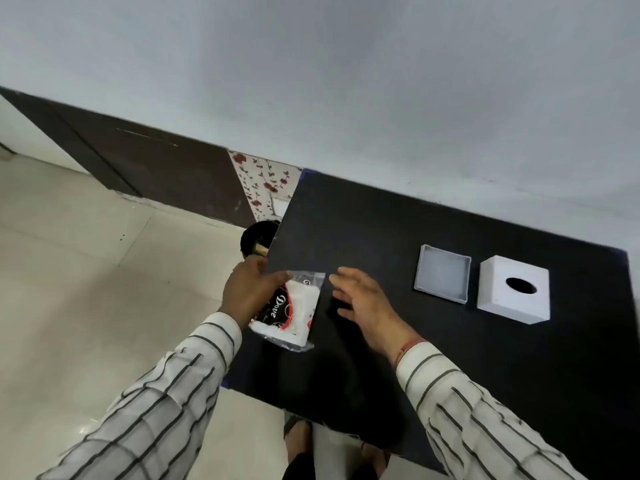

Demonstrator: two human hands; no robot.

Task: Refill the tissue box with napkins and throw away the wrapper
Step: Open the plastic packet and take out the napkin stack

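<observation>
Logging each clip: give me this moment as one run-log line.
left hand: holds napkin pack | right hand: open, empty, beside pack | tissue box: apart from its tray | wrapper: still on

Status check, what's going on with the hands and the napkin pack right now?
Left hand grips napkin pack, still wrapped. Right hand open, empty, beside it. Tissue box cover and base apart on table. Nothing blocking.

Plain home room — beige tiled floor (86,271), floral wall strip (265,183), black table (415,341) against white wall (346,81)
</observation>
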